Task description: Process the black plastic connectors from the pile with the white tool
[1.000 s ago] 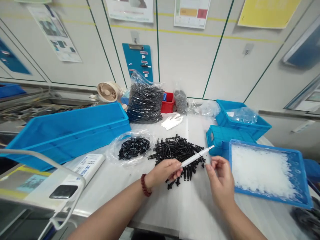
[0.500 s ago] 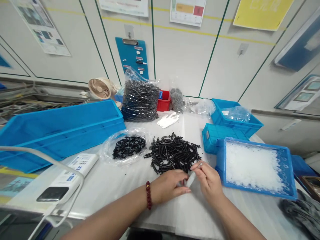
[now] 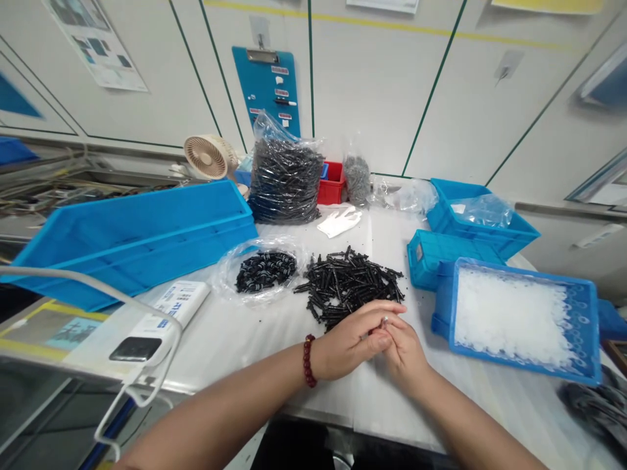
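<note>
My left hand (image 3: 350, 339), with a dark red bead bracelet (image 3: 309, 361) at its wrist, lies over my right hand (image 3: 404, 352), and the two touch. A small pale tip (image 3: 385, 320) shows between the thumbs; it belongs to a slim translucent white piece, the rest of which the fingers hide. My right hand is closed round it. The left thumb presses in, the left fingers reaching across the top; what they grip is hidden. Just beyond the hands lies a loose pile of black ribbed rod-like parts (image 3: 350, 281). To the right, a blue bin (image 3: 443, 313) holds many translucent white plastic pieces (image 3: 509, 316).
A clear bag (image 3: 225, 277) of black ringed parts lies left of the pile. Behind stand a full bag of dark parts (image 3: 284, 183), a white glove (image 3: 339, 222) and a red bin (image 3: 332, 184). Blue bins (image 3: 147, 241) flank the table; a white device (image 3: 161, 320) with a cable sits left.
My hands have come together, the left moving over the right, and the white piece that showed between them is now mostly covered. The view has tilted downward.
</note>
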